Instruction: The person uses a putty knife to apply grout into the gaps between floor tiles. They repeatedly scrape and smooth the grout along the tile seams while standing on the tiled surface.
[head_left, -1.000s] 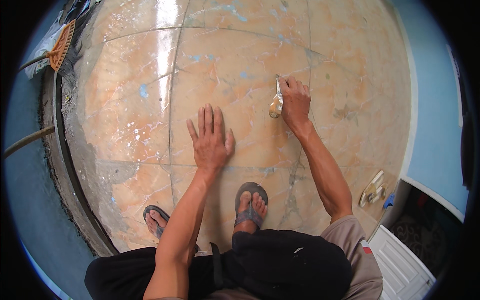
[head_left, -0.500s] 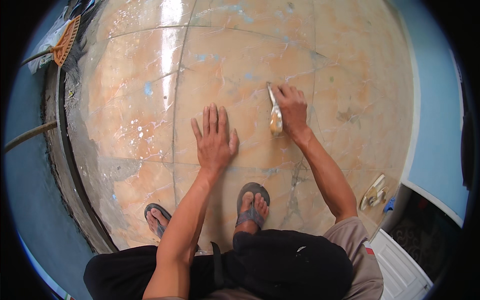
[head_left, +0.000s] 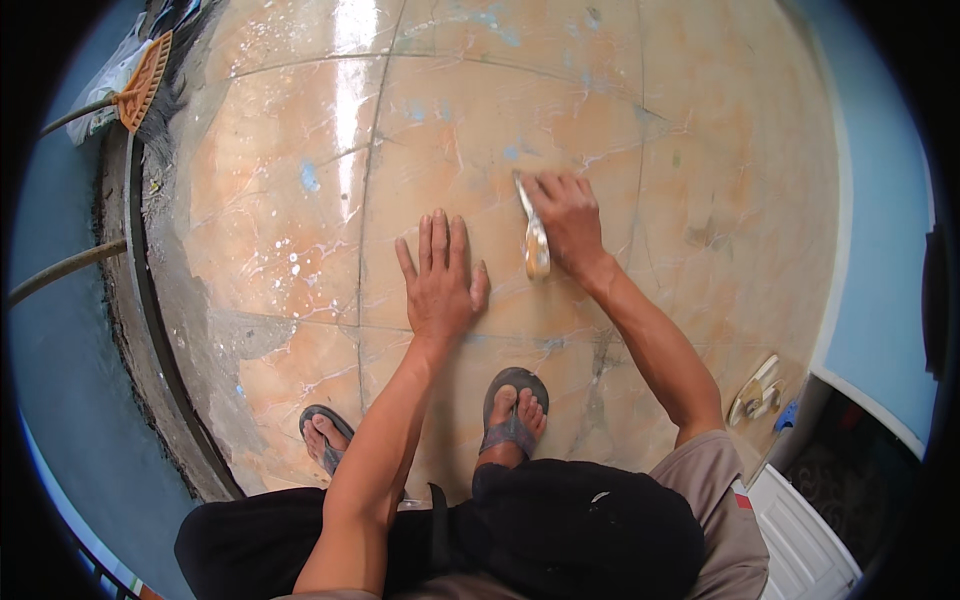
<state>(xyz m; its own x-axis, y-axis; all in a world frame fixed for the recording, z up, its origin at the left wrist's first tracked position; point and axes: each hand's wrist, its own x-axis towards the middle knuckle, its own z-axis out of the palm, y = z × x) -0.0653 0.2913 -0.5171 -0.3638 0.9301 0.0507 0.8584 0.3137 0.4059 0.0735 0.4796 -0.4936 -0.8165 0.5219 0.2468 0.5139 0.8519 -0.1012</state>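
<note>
Tiled floor [head_left: 720,290]: left hand [head_left: 440,297] flat, right hand [head_left: 570,222] clamped on scraper [head_left: 535,245], farther left than before.

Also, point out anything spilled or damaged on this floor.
White spots and a blue smudge mark the tiled floor left of the left hand, looking like stray paint against its tan pattern. A grey patch beyond the left foot also breaks that pattern.

Over on the left I see an orange broom [head_left: 147,84], its handle crossing a whitish bag [head_left: 97,112], and a brown pole [head_left: 68,269]. Off to the right, a pale sandal [head_left: 757,390] sits just beside a small blue object [head_left: 787,416], near a white panelled door [head_left: 800,525].
</note>
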